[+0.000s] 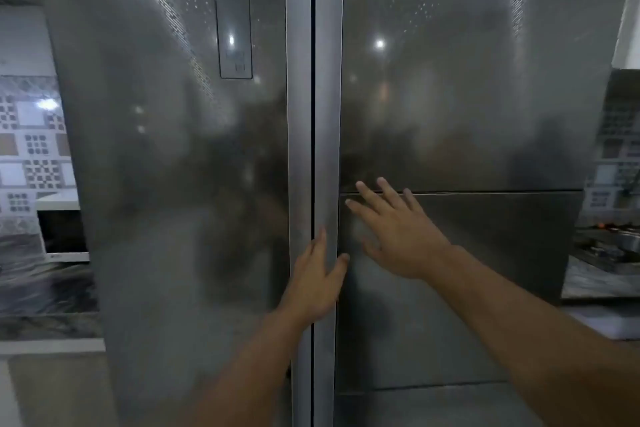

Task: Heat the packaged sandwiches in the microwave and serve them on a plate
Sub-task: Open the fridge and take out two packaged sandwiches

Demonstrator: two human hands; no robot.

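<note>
hands first: my left hand point(317, 282) is at the centre seam of the fridge, fingers nearly straight and lying along the vertical handle strip point(327, 149) of the right door point(467, 97), thumb out to the side on the steel; whether the fingertips are hooked into the gap i cannot tell. my right hand point(394, 229) is spread wide and flat, fingers fanned, over the top edge of the lower panel point(485, 281) set into that door, holding nothing; it is close to the surface, though i cannot say for sure that it touches. both doors look closed, the left door point(173, 184) with its slim control panel point(232, 10) up high. the packaged sandwiches are nowhere in view; my guess is they sit behind these doors, so i judge this to be the very start of the job, the fetching step, with nothing heated or plated yet. what comes next, as i see it, is getting fingers properly behind the handle edge and pulling the door against its seal, with the flat hand moved clear so it does not hold the door shut. off to the left a white microwave point(64, 232) stands on the counter before patterned wall tiles point(31, 142); to the right, a stove point(609, 243) is partly in view.
</note>
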